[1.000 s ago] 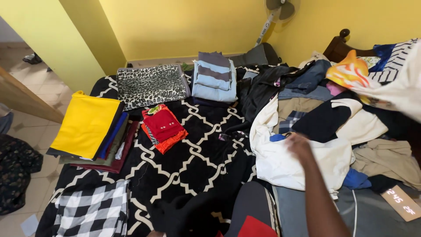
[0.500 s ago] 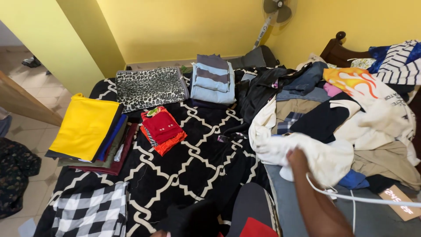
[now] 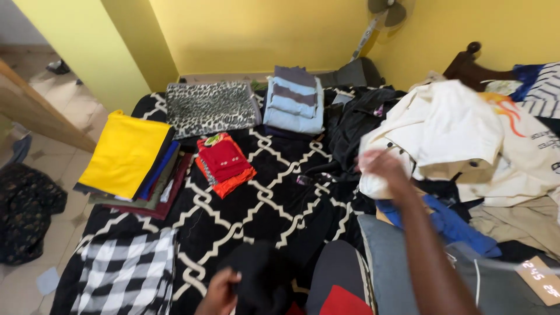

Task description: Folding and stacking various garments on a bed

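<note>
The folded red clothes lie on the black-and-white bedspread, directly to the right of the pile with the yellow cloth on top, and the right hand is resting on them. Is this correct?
Not quite. The head view shows the folded red clothes untouched; the right hand is at the white garment in the unsorted heap. The rest holds: they lie on the bedspread, right of the yellow-topped pile.

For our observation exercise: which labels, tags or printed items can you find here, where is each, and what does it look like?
Tag: bottom right, on grey cloth; small tan rectangle, pale markings.
Printed garment: right, in the clothes heap; cream fabric, dark lettering, orange flame design.
</note>
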